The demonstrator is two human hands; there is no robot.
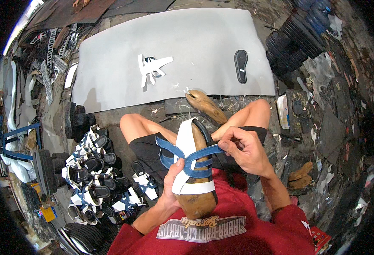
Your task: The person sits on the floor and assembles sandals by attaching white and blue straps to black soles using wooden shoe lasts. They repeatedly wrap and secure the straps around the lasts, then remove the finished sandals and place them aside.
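Note:
Above my lap a wooden shoe last is held with its end toward my chest. Over it lies a sandal upper of white bands and blue straps. My left hand grips the last from the left side, its thumb pressing on the upper where the straps meet. Between thumb and fingers of my right hand is the end of a blue strap, pulled out to the right. A black edge of an insole shows along the last's far end. The left fingers are hidden underneath.
A second wooden last lies before my shins. The grey sheet beyond bears white strap pieces and a black insole. Several sandals are heaped at left; black soles are stacked at far right.

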